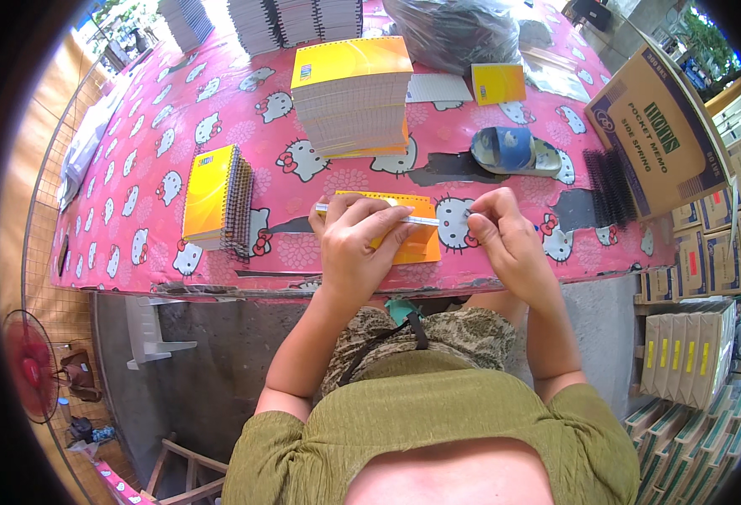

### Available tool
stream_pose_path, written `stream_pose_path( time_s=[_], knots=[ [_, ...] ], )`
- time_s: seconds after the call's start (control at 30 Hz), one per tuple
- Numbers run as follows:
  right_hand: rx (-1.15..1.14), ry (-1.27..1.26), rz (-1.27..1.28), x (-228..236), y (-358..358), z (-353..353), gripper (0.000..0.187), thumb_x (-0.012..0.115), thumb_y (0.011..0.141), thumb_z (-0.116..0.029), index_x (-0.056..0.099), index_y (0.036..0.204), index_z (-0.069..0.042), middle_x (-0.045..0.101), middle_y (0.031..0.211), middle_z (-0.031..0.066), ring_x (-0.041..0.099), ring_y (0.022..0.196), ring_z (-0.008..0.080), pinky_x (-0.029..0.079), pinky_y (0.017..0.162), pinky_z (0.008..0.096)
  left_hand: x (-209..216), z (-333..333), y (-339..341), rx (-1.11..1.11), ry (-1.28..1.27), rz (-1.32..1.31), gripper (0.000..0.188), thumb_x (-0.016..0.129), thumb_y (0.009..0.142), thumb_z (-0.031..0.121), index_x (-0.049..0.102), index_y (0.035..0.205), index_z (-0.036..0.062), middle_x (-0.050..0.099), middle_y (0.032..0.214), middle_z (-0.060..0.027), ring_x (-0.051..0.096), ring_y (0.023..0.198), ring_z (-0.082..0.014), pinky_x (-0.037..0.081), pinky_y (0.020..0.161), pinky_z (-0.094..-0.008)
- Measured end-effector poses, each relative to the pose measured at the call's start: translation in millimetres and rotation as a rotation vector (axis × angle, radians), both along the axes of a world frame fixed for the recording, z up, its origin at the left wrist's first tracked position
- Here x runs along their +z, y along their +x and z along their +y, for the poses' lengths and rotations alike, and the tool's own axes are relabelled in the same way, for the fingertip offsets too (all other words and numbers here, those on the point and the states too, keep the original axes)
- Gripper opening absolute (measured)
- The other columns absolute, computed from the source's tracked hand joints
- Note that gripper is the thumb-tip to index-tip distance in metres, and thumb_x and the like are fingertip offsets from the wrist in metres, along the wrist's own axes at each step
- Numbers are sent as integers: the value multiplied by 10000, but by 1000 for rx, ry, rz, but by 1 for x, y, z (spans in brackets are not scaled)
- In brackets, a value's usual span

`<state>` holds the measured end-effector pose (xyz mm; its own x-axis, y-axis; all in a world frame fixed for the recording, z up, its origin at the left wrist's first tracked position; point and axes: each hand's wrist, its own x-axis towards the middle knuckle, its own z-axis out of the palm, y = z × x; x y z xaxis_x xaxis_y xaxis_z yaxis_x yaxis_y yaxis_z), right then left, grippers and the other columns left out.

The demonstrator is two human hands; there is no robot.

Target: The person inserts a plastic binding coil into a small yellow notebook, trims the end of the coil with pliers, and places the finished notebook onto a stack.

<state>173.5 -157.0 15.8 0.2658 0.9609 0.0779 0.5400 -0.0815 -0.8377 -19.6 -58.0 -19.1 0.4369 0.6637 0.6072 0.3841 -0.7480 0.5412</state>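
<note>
My left hand (358,240) is closed around a small memo pad (422,220), its white page edges turned up between thumb and fingers. Beneath it lie yellow-orange covers (425,246) near the front edge of the table. Just right of the pad, my right hand (505,236) is held in a pinch, apart from the pad. A tiny dark bit shows at its fingertips, too small to name. Left of my hands stands a stack of yellow spiral-bound notebooks (212,198). Straight ahead rises a tall stack of yellow-covered pads (352,105).
A blue slipper (513,151) lies beyond my right hand. Black spiral coils (610,189) sit by an open carton (661,135) at the right. Farther back are a yellow notebook (498,84), a plastic bag (454,34) and more bound stacks (294,21). The pink tablecloth (244,181) is torn in places.
</note>
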Motion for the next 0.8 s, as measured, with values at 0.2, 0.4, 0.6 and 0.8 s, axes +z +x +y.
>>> stream_pose_path(
  time_s=[0.2, 0.4, 0.6, 0.8],
  knots=[
    [80, 207, -30, -1, -1, 17, 150, 693, 770, -31, 653, 914, -25, 622, 817, 66, 579, 686, 153, 445, 590, 269, 4, -2, 3, 15, -27, -25, 210, 777, 699, 225, 733, 892, 154, 665, 831, 12, 565, 896, -183, 290, 904, -390],
    [176, 227, -35, 1, 0, 21, 158, 718, 748, -4, 664, 896, -8, 605, 805, 39, 560, 693, 104, 441, 600, 237, -3, -2, 3, 20, -19, -34, 190, 778, 695, 231, 726, 862, 157, 664, 829, 13, 564, 885, -178, 276, 935, -392],
    [106, 123, 36, -1, -10, 22, 125, 691, 813, -69, 632, 908, -15, 572, 778, 32, 551, 686, 124, 444, 591, 265, -4, -4, 4, 42, -16, -22, 204, 779, 686, 222, 721, 870, 156, 671, 852, 18, 563, 876, -176, 278, 909, -405],
    [147, 266, -396, -4, -17, 18, 164, 636, 848, -151, 589, 964, -44, 597, 795, 96, 619, 822, 288, 496, 627, 397, -3, -7, 4, 46, -34, -7, 250, 786, 663, 205, 718, 900, 166, 675, 869, 26, 564, 869, -174, 283, 873, -401]
  ],
)
